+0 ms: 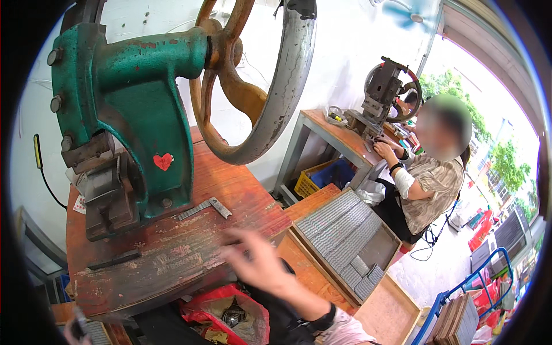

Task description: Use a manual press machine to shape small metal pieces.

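Note:
My right hand [259, 264] hangs over the front edge of the wooden bench [253, 215], blurred, with its fingers loosely apart and nothing visible in them. Beyond it, two short grey ribbed strips [220, 207] lie on the bench, beside the base of a green hand press [144, 115] with a large handwheel [287, 86]. At the lower left rim my left hand [76, 333] shows only in part. It is smeared, close to a greyish piece, and whether it grips that cannot be made out. A dark flat bar [115, 260] rests near the bench's front left.
To the right stands a wooden tray [397, 244] with rows of grey ribbed strips [339, 224]. A red bag [259, 313] with metal bits hangs below the bench edge. Farther right, a co-worker [437, 184] sits at another press [382, 95]. A blue trolley [434, 310] carries stacked boards.

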`<state>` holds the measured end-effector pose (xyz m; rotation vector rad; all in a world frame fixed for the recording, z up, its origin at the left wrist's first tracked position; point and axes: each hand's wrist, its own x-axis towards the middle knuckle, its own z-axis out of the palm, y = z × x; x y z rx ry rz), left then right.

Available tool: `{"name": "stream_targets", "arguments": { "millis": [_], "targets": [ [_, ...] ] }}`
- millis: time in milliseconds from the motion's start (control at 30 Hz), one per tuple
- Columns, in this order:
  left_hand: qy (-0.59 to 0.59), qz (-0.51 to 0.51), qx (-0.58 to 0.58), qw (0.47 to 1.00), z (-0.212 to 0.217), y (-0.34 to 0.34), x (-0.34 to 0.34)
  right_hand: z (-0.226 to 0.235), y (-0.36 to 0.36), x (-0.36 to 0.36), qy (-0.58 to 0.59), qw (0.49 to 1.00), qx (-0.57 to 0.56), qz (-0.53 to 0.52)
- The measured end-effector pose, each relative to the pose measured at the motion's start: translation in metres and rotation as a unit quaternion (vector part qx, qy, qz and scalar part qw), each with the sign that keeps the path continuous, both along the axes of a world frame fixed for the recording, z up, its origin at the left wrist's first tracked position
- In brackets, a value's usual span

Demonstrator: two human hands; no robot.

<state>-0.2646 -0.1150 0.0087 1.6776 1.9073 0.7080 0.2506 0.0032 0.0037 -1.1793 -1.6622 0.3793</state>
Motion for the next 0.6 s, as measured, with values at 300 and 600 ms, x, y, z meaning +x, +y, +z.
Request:
{"name": "stream_targets", "arguments": {
  "millis": [300, 600],
  "targets": [
    [0.122, -0.275, 0.101, 0.948, 0.020, 0.150, 0.205, -0.007, 0.034, -0.095, -0.174, 0.957, -0.018, 0.229],
    [0.147, -0.323, 0.126, 0.926, 0.009, 0.163, 0.221, -0.023, 0.058, -0.076, -0.174, 0.951, -0.045, 0.253]
  ]
}}
